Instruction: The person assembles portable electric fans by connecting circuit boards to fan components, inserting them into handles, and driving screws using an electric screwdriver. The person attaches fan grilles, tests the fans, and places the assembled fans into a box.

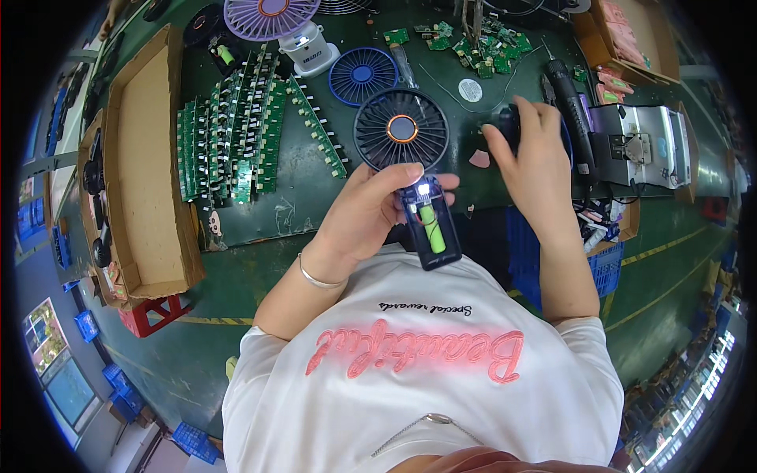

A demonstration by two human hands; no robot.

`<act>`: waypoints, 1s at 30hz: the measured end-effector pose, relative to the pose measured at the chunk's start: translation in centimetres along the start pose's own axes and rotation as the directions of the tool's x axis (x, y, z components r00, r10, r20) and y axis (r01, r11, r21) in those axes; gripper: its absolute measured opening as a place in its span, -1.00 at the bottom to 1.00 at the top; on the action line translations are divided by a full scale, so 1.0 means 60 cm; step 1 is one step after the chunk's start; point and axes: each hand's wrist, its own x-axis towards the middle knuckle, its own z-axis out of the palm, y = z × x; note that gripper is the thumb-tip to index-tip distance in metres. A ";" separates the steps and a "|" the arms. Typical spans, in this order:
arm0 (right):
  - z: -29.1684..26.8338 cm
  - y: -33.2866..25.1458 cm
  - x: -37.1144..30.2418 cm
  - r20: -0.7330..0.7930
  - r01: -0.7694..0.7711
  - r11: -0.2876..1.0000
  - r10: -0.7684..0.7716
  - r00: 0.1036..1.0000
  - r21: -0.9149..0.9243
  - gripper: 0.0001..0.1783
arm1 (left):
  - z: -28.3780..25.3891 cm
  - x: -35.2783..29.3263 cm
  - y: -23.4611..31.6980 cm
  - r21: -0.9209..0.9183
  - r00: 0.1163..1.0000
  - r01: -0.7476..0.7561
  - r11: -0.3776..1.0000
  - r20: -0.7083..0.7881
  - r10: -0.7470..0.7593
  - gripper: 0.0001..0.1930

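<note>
My left hand point(371, 205) grips a dark blue handheld fan point(402, 150) just below its round grille, thumb on the front. The fan's handle lies open at the front: a green battery cell point(433, 229), thin wires and a lit white light show inside. To the right, my right hand point(536, 158) is over the bench, thumb and fingers curled around a dark piece point(509, 126). That piece is mostly covered by the hand, so its kind is unclear. Part of a blue rim shows just beyond the hand.
Strips of green circuit boards point(244, 134) lie at left beside a cardboard tray point(150, 173). A purple fan point(272, 12) on a white base and a blue fan grille point(363, 75) are farther back. Loose boards point(493, 51), a black electric screwdriver point(569, 102) and a metal device point(639, 146) sit at right.
</note>
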 end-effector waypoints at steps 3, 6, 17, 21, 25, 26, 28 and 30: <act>0.005 0.007 -0.021 0.036 -0.110 0.940 0.103 0.994 0.323 -0.49 | 0.009 -0.005 0.005 0.043 0.998 0.050 0.998 0.022 -0.051 -0.62; 0.005 -0.021 -0.039 0.506 -0.510 0.418 0.129 0.853 0.752 -0.48 | 0.019 -0.003 0.003 0.050 0.984 0.032 0.998 0.172 -0.040 -0.60; 0.009 -0.036 -0.026 0.472 -0.523 0.220 0.247 0.846 0.823 -0.67 | 0.026 -0.007 -0.026 0.083 0.975 0.086 0.993 0.200 -0.101 -0.56; 0.002 -0.024 -0.022 0.552 -0.595 0.217 0.231 0.801 0.773 -0.66 | 0.035 -0.011 -0.027 0.102 0.978 0.020 0.995 0.205 -0.041 -0.57; 0.007 -0.018 -0.028 0.572 -0.606 0.171 0.209 0.793 0.777 -0.63 | 0.034 -0.013 -0.025 0.127 0.982 0.042 0.991 0.178 -0.064 -0.58; 0.007 -0.017 -0.030 0.570 -0.602 0.173 0.204 0.796 0.779 -0.62 | 0.033 -0.013 -0.026 0.138 0.983 0.049 0.989 0.167 -0.072 -0.59; 0.008 -0.018 -0.035 0.542 -0.576 0.169 0.210 0.814 0.800 -0.62 | 0.034 -0.013 -0.028 0.147 0.982 0.049 0.988 0.172 -0.074 -0.59; 0.006 -0.020 -0.040 0.513 -0.549 0.163 0.217 0.831 0.820 -0.62 | 0.036 -0.013 -0.029 0.158 0.981 0.050 0.986 0.178 -0.078 -0.59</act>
